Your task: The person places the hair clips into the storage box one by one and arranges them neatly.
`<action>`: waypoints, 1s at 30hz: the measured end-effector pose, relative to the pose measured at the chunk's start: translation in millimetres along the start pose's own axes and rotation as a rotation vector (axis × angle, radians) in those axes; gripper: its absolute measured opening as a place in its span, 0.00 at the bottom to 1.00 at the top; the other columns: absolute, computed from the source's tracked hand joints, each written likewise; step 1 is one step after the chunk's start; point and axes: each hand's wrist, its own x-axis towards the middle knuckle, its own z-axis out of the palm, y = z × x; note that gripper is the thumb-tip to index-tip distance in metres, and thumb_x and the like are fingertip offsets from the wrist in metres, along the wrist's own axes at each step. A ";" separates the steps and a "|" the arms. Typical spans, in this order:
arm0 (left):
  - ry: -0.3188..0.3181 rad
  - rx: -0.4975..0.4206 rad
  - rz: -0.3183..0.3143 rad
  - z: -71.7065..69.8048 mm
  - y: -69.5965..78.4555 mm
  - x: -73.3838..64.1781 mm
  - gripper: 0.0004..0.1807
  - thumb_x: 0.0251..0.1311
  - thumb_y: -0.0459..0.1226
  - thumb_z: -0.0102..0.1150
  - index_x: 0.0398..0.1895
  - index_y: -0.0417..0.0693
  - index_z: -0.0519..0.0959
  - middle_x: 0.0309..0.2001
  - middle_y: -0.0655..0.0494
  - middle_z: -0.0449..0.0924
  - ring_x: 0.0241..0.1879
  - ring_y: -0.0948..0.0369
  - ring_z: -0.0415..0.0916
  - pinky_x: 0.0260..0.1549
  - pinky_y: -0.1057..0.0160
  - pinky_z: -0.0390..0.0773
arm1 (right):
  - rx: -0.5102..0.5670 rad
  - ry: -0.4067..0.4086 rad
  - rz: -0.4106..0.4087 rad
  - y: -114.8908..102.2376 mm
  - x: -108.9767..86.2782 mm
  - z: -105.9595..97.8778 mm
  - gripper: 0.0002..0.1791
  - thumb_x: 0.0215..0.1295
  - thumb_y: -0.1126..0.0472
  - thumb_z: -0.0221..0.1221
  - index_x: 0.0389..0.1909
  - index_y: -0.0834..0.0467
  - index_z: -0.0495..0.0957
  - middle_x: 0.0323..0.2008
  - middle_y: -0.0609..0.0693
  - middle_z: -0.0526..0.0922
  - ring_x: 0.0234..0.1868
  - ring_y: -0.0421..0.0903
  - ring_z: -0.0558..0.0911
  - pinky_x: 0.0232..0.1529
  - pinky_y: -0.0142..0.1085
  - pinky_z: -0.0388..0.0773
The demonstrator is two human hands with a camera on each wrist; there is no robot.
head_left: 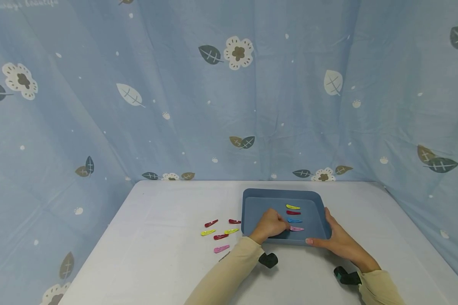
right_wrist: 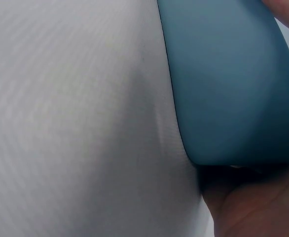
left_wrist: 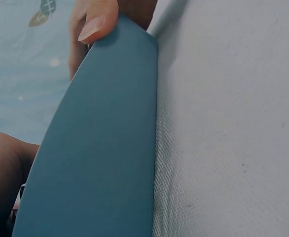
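A blue-grey tray stands on the table. Inside it, my left hand reaches over the front wall, its fingertips pinching the left end of a pink hair clip. Above that clip lie a blue clip, a dark red clip and a yellow clip, roughly in a column. My right hand grips the tray's front right corner, thumb at the front wall and fingers along the right side. The left wrist view has the tray's front wall between both hands; the clips are hidden there.
Left of the tray several loose hair clips lie on the white table: red, yellow and pink among them. One dark red clip is close by the tray's left wall. A patterned blue curtain hangs behind.
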 end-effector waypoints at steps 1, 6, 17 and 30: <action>0.000 0.002 0.001 -0.1 -0.1 0.2 0.04 0.50 0.34 0.74 0.24 0.41 0.91 0.28 0.57 0.90 0.27 0.69 0.72 0.26 0.70 0.71 | 0.001 0.000 0.000 -0.1 0.1 0.0 0.75 0.58 0.42 0.72 0.80 0.65 0.21 0.80 0.76 0.31 0.79 0.80 0.39 0.71 0.76 0.45; 0.000 0.015 0.013 -0.8 -1.4 0.8 0.04 0.51 0.34 0.73 0.24 0.42 0.91 0.27 0.56 0.90 0.26 0.69 0.73 0.25 0.69 0.71 | 0.005 0.001 -0.008 -0.7 0.3 -0.1 0.75 0.58 0.43 0.72 0.80 0.65 0.21 0.80 0.76 0.31 0.79 0.80 0.39 0.71 0.76 0.45; -0.051 -0.058 0.114 -13.7 -4.7 -0.6 0.14 0.59 0.31 0.67 0.17 0.32 0.82 0.12 0.65 0.62 0.15 0.67 0.56 0.16 0.68 0.55 | 0.010 -0.022 -0.013 1.5 -0.5 -1.4 0.74 0.60 0.43 0.71 0.80 0.64 0.20 0.80 0.75 0.29 0.78 0.80 0.38 0.71 0.76 0.47; -0.007 -0.055 0.208 -59.5 6.0 -12.7 0.09 0.65 0.37 0.66 0.36 0.38 0.90 0.33 0.45 0.88 0.23 0.67 0.71 0.24 0.69 0.71 | 0.026 -0.017 -0.023 1.4 -1.6 -1.8 0.74 0.60 0.44 0.71 0.80 0.64 0.20 0.80 0.75 0.29 0.78 0.80 0.37 0.70 0.77 0.44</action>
